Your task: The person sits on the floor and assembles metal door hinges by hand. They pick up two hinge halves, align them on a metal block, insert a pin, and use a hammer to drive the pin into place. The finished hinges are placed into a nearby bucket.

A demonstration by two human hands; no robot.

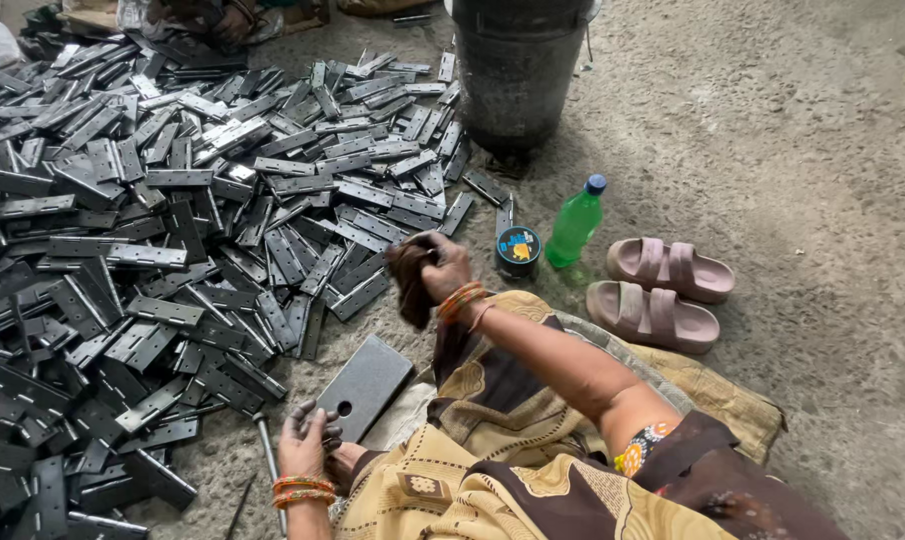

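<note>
Right hand (445, 268) clenched around a dark rag (410, 285), raised above the knee. Left hand (308, 443) low by the lap, grimy fingers half curled and holding nothing, just beside a flat grey plate (366, 385) with a hole, lying on the ground. Beyond, a wide heap of dark metal hinges (153, 250). Sharp stamped edges likely to nick bare fingers; greasy skin likely to let a hinge slip. Small tin (519, 251) and green bottle (576, 222) near the elbow, easily knocked over by a careless swing.
</note>
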